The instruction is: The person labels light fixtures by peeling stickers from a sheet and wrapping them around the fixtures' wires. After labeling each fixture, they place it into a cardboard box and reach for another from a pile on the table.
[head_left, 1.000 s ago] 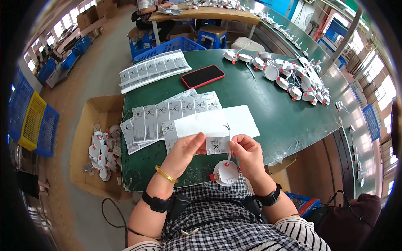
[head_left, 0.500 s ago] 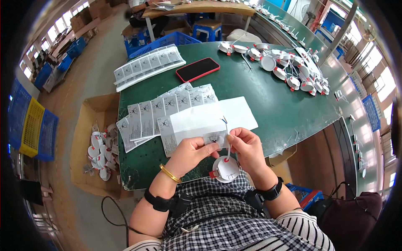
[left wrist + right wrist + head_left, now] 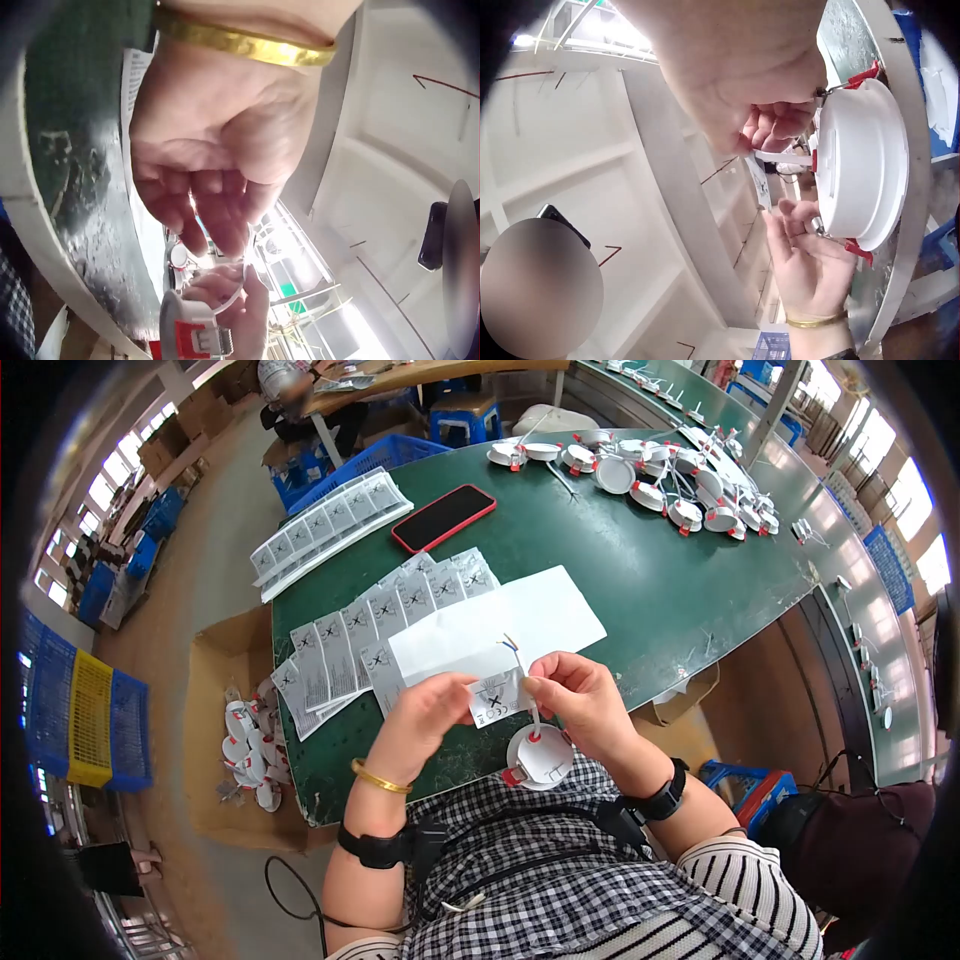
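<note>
A white round downlight [image 3: 541, 756] with red-tipped spring clips hangs below my right hand [image 3: 585, 703] by its white cable [image 3: 534, 710]. My right thumb and fingers pinch the cable together with the right edge of a small grey printed label [image 3: 497, 700]. Bare wire ends [image 3: 510, 644] stick up above the grip. My left hand [image 3: 425, 720] is at the label's left edge, its fingers loosely bent, fingertips right by the edge. In the right wrist view the downlight [image 3: 862, 165] hangs beside the left hand [image 3: 817, 266].
Printed label sheets [image 3: 365, 622] and a white backing sheet [image 3: 500, 622] lie on the green table [image 3: 660, 630]. Behind them are a red-cased phone [image 3: 444, 518] and a stack of label sheets [image 3: 325, 530]. Many downlights [image 3: 648, 496] crowd the far right; a carton [image 3: 225, 650] with more downlights stands left.
My left thumb pressed on the label half a second ago; now the hand has drawn back left and the label's face shows. The right hand keeps its pinch. The head view has shifted.
</note>
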`<state>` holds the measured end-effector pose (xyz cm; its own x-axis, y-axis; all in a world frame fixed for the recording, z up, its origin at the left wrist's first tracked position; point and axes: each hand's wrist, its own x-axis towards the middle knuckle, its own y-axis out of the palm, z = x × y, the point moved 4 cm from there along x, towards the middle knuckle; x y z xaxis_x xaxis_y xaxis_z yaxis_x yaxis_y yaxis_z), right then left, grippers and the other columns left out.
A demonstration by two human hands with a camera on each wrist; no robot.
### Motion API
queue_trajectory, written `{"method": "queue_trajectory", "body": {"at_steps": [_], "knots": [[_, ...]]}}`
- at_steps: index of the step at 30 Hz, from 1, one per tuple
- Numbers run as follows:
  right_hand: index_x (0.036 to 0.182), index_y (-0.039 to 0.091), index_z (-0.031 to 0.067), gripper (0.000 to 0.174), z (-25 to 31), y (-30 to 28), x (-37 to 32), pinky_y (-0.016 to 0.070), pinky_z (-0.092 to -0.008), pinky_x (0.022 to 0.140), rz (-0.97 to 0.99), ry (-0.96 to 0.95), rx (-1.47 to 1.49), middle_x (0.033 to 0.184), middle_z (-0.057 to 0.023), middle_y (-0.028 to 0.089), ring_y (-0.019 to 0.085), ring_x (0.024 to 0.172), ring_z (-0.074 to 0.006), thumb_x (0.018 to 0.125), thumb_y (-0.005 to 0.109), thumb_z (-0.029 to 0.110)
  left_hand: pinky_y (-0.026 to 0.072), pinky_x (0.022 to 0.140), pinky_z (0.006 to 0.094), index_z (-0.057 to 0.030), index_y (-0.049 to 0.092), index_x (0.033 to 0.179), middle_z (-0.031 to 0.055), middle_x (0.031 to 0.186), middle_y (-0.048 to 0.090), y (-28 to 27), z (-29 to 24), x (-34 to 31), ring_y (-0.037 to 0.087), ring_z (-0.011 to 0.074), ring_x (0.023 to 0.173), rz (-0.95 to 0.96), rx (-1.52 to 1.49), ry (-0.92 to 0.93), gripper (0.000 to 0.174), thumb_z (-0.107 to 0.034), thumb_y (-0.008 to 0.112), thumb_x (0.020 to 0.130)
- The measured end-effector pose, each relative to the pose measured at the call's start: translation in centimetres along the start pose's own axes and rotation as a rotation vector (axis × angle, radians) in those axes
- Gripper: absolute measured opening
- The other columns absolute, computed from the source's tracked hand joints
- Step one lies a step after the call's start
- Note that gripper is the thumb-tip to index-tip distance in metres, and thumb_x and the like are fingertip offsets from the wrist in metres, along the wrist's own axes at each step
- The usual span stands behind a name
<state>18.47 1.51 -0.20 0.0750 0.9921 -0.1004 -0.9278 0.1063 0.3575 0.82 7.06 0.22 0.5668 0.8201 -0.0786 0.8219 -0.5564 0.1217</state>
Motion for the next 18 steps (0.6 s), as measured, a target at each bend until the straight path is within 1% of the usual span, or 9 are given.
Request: {"method": "queue_trajectory", "body": {"at_steps": [1, 3, 4, 8, 11, 14, 15, 17, 18], "knots": [[0.087, 0.06, 0.0019, 0.011, 0.0, 0.2, 0.0, 0.0395, -0.0178, 0.057, 0.022, -0.001, -0.057, 0.076, 0.0012, 0.058, 0.05, 0.063, -0.0042, 0.086, 0.064, 0.012, 0.0481, 0.074, 0.0261, 0.0027, 0.065, 0.096, 0.0056, 0.081, 0.065, 0.4, -0.2, 0.2, 0.061, 0.0122, 0.077, -0.006, 0.001, -0.003, 0.033, -0.029, 0.057, 0.092], [0.088, 0.06, 0.0012, 0.012, 0.3, 0.1, -0.1, 0.0396, -0.0179, 0.058, 0.017, -0.003, -0.064, 0.076, 0.0019, 0.058, 0.049, 0.064, -0.0037, 0.086, 0.063, 0.012, 0.0485, 0.071, 0.0251, 0.0011, 0.065, 0.1, 0.0047, 0.084, 0.065, 2.0, -0.8, 0.8, 0.061, 0.0112, 0.072, 0.175, 0.215, -0.04, 0.027, -0.023, 0.062, 0.089], [0.089, 0.059, 0.0005, 0.013, 0.4, -0.1, -0.1, 0.0397, -0.0179, 0.059, 0.006, -0.009, -0.074, 0.077, 0.0025, 0.058, 0.048, 0.066, -0.0031, 0.087, 0.063, 0.013, 0.0482, 0.071, 0.024, 0.0, 0.064, 0.101, 0.0037, 0.086, 0.064, 2.1, -0.7, 0.8, 0.06, 0.0104, 0.073, 0.167, 0.137, -0.078, 0.021, -0.017, 0.063, 0.088], [0.091, 0.059, 0.0007, 0.014, 0.1, -0.4, -0.2, 0.0408, -0.0182, 0.06, 0.042, 0.013, 0.014, 0.077, 0.0021, 0.058, 0.049, 0.067, -0.0033, 0.087, 0.062, 0.014, 0.0482, 0.071, 0.0237, 0.0002, 0.065, 0.099, 0.003, 0.086, 0.064, 2.3, -0.4, 1.0, 0.06, 0.0105, 0.074, 0.188, 0.125, -0.065, 0.019, -0.016, 0.062, 0.089], [0.091, 0.059, 0.0014, 0.014, 0.3, -0.3, -0.1, 0.0416, -0.0187, 0.059, 0.041, 0.032, -0.084, 0.077, 0.0016, 0.058, 0.051, 0.069, -0.0033, 0.088, 0.062, 0.014, 0.0481, 0.071, 0.0234, 0.0009, 0.065, 0.098, 0.0032, 0.087, 0.065, 2.1, -0.2, 0.9, 0.06, 0.0106, 0.075, 0.162, 0.109, -0.071, 0.018, -0.015, 0.061, 0.089], [0.089, 0.058, 0.001, 0.014, -0.6, -0.1, -0.3, 0.0413, -0.0194, 0.053, 0.124, -0.048, -0.268, 0.072, 0.0026, 0.057, 0.051, 0.063, -0.0028, 0.089, 0.061, 0.014, 0.0485, 0.072, 0.024, 0.0018, 0.065, 0.098, 0.0043, 0.088, 0.065, 1.9, -0.3, 0.9, 0.06, 0.0109, 0.077, 0.118, 0.064, -0.062, 0.02, -0.015, 0.06, 0.09], [0.089, 0.058, 0.001, 0.014, -0.6, -0.1, -0.4, 0.0413, -0.0194, 0.053, 0.12, -0.048, -0.265, 0.072, 0.0026, 0.057, 0.051, 0.063, -0.0028, 0.089, 0.061, 0.014, 0.0487, 0.072, 0.0244, 0.0021, 0.065, 0.099, 0.0048, 0.089, 0.066, 1.8, -0.3, 0.9, 0.061, 0.0112, 0.077, 0.118, 0.136, -0.057, 0.021, -0.016, 0.059, 0.09], [0.086, 0.058, 0.0004, 0.013, -0.5, -0.3, -0.7, 0.0401, -0.0197, 0.051, 0.034, -0.112, -0.453, 0.069, 0.002, 0.056, 0.048, 0.059, -0.0025, 0.088, 0.061, 0.013, 0.049, 0.072, 0.0248, 0.0025, 0.065, 0.099, 0.0053, 0.089, 0.066, 1.7, -0.2, 0.8, 0.061, 0.0115, 0.078, 0.123, 0.21, -0.054, 0.021, -0.016, 0.059, 0.091], [0.083, 0.058, 0.0002, 0.013, -0.5, -0.1, -0.8, 0.0394, -0.0206, 0.05, 0.01, -0.134, -0.425, 0.066, 0.0013, 0.055, 0.048, 0.058, -0.003, 0.086, 0.062, 0.013, 0.0487, 0.074, 0.0253, 0.0023, 0.065, 0.1, 0.0061, 0.09, 0.066, 1.7, 0.0, 0.7, 0.061, 0.0118, 0.078, 0.118, 0.216, -0.046, 0.023, -0.018, 0.058, 0.091]]}}
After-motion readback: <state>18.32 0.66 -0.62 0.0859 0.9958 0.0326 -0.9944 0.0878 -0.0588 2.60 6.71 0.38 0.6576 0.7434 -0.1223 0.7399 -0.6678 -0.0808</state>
